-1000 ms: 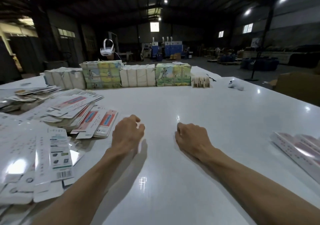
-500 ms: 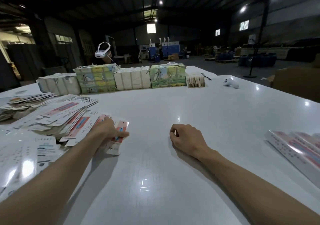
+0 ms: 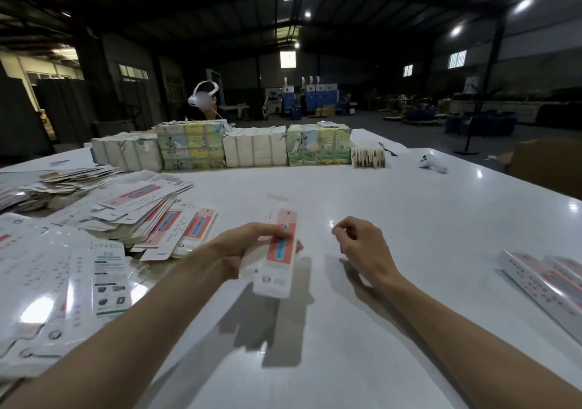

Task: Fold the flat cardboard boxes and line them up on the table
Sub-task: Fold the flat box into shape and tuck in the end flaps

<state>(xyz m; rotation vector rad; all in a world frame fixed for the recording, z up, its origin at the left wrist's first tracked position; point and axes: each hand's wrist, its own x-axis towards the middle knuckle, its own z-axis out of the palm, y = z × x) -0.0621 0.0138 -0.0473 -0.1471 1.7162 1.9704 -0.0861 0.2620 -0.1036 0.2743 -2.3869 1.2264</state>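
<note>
Cardboard flat box in left hand, right hand curled

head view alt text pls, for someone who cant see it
A person's left hand holds a flat red-and-white cardboard box above a white table, while the right hand hovers beside it, curled and empty. A pile of flat boxes lies to the left and folded boxes lie at the right edge.
</note>
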